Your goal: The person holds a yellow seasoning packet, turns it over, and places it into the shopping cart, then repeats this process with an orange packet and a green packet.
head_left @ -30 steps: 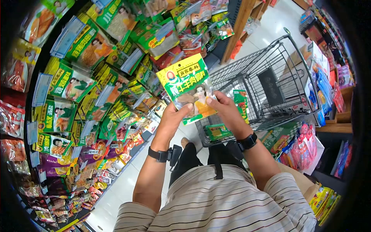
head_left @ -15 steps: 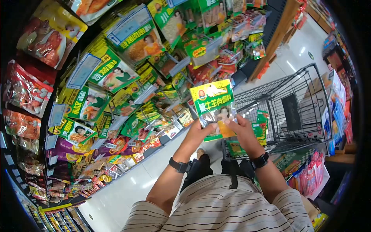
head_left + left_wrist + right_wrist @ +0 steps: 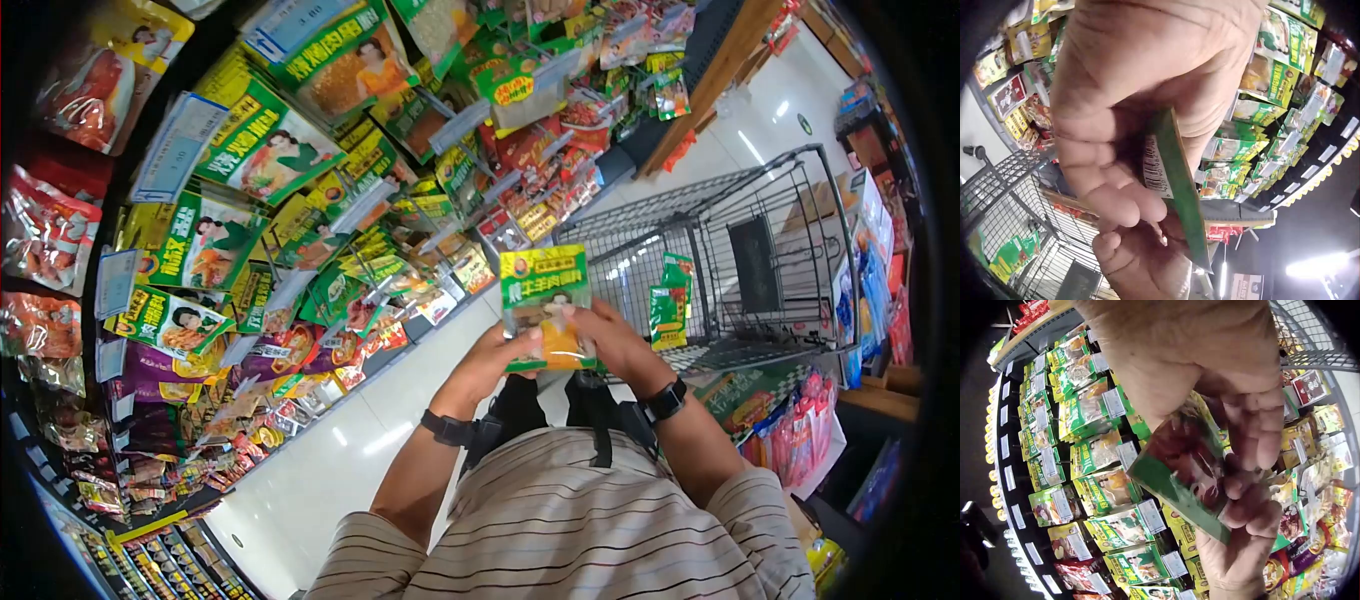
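Observation:
A yellow and green spice packet (image 3: 545, 300) with a clear window is held upright before the body in the head view. My left hand (image 3: 490, 362) pinches its lower left side, thumb on the front. My right hand (image 3: 612, 345) grips the lower right side, thumb also in front. In the left wrist view the left hand (image 3: 1147, 81) curls round the packet (image 3: 1175, 181), seen edge-on with a barcode. The right wrist view shows the packet (image 3: 1185, 465) tilted between the right hand (image 3: 1210, 369) and the left hand's fingers (image 3: 1250, 512).
Racks of hanging packets (image 3: 265, 150) with price tags fill the left. A wire shopping cart (image 3: 720, 260) stands at the right, with green packets (image 3: 672, 300) in it. Pink goods (image 3: 800, 430) are stacked beside the cart. Tiled floor (image 3: 330, 450) shows between rack and body.
Both hands have lowered the packet a little, closer to the body, and it looks more upright. The head view has shifted, with rack and cart moving in the frame. Both hands still hold the packet.

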Demonstrator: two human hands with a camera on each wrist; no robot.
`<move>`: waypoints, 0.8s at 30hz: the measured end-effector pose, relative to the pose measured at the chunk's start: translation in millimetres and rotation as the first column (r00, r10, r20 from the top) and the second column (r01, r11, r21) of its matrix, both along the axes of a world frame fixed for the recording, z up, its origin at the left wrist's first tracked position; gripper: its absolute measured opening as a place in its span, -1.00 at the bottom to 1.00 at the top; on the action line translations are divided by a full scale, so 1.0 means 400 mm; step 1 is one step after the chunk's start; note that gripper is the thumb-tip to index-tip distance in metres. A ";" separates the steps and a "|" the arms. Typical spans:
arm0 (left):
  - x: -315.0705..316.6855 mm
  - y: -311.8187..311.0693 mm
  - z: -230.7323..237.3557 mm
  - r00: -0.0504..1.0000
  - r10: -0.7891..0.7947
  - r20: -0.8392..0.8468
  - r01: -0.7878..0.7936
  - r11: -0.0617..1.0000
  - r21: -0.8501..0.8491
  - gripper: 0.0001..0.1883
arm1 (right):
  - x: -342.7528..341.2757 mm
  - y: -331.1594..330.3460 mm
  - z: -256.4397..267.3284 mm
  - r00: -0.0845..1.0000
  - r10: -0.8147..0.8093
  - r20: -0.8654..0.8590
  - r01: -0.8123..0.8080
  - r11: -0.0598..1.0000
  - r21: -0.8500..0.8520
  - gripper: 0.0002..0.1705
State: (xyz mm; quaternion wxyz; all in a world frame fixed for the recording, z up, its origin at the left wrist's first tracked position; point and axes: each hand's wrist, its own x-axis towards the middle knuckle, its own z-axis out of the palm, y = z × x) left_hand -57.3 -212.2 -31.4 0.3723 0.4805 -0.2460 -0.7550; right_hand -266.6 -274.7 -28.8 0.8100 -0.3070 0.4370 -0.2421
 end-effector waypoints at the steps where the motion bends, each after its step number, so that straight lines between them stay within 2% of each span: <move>1: 0.001 0.008 0.010 0.999 0.019 -0.046 -0.019 1.000 0.000 -0.51 | -0.002 0.002 0.001 0.999 0.036 -0.004 -0.036 0.999 -0.021 -0.50; 3: 0.005 0.020 0.018 0.994 0.057 -0.094 -0.050 0.996 0.076 -0.51 | -0.006 0.009 -0.017 0.999 0.048 0.000 -0.048 0.999 0.019 -0.51; 6: 0.003 0.038 -0.025 0.997 0.036 0.061 -0.039 0.998 0.044 -0.50 | 0.000 0.024 -0.040 0.997 0.051 0.049 -0.052 0.999 0.007 -0.55; 9: -0.008 0.047 -0.034 0.996 0.044 0.074 -0.039 0.997 -0.060 -0.49 | -0.013 0.043 -0.068 0.996 0.082 -0.043 -0.084 0.995 -0.045 -0.58; 12: -0.014 0.051 -0.040 0.993 0.039 0.107 -0.038 0.999 -0.011 -0.48 | -0.017 0.053 -0.089 0.997 0.060 -0.051 -0.062 0.997 -0.044 -0.60; 15: -0.010 0.055 -0.080 0.998 0.038 0.052 -0.044 0.993 0.114 -0.49 | -0.022 0.053 -0.077 0.999 0.033 0.001 -0.033 0.999 0.012 -0.60; 18: -0.017 0.048 -0.087 1.000 0.003 0.019 -0.004 0.997 0.079 -0.50 | -0.032 0.051 -0.074 1.000 0.001 0.024 -0.002 0.999 0.044 -0.60; 21: -0.031 0.032 -0.069 0.996 -0.029 0.089 0.025 0.999 0.048 -0.48 | -0.050 0.051 -0.086 0.996 0.054 -0.065 -0.053 0.998 0.020 -0.54; 22: -0.038 0.027 -0.063 0.995 -0.006 0.098 0.004 1.000 0.018 -0.49 | -0.058 0.054 -0.089 0.997 0.023 -0.067 -0.022 1.000 0.021 -0.55; 24: -0.040 0.024 -0.094 0.993 0.028 0.112 -0.036 0.997 0.068 -0.50 | -0.075 0.054 -0.098 0.997 -0.039 -0.071 0.040 0.999 0.016 -0.55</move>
